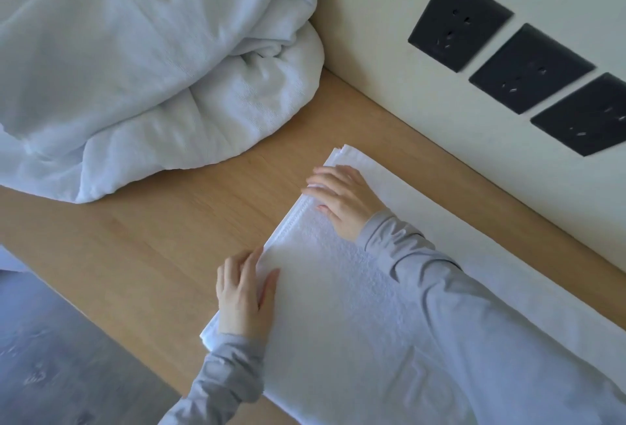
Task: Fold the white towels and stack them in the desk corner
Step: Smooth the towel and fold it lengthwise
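**Me:** Nearest me are my grey sleeves (220, 380). Under them is the folded white towel (338, 340), lying flat on the desk (152, 238) as a long strip that runs out of view at the lower right. Left of my near sleeve, past the desk's edge, is grey floor (50, 340).

**You:** And your hands?

**Me:** Both lie flat on the towel's short end and grip nothing. My left hand (245, 292) rests on the nearer part of that end, fingers straight along the edge and thumb spread onto the cloth. My right hand (338, 197) reaches across to the farther part, palm down. Its fingers are straight and close together, with the tips at the hemmed edge.

**You:** Where does the towel sit on the desk?

**Me:** Its far long side runs alongside the wall (372, 35), with a band of bare wood between them.

**You:** What's beyond it?

**Me:** A rumpled heap of white towels (135, 68) fills the far left of the desk. It sits apart from the folded one and is bunched up against the wall. On the wall to the right are three black sockets (460, 21) in a row.
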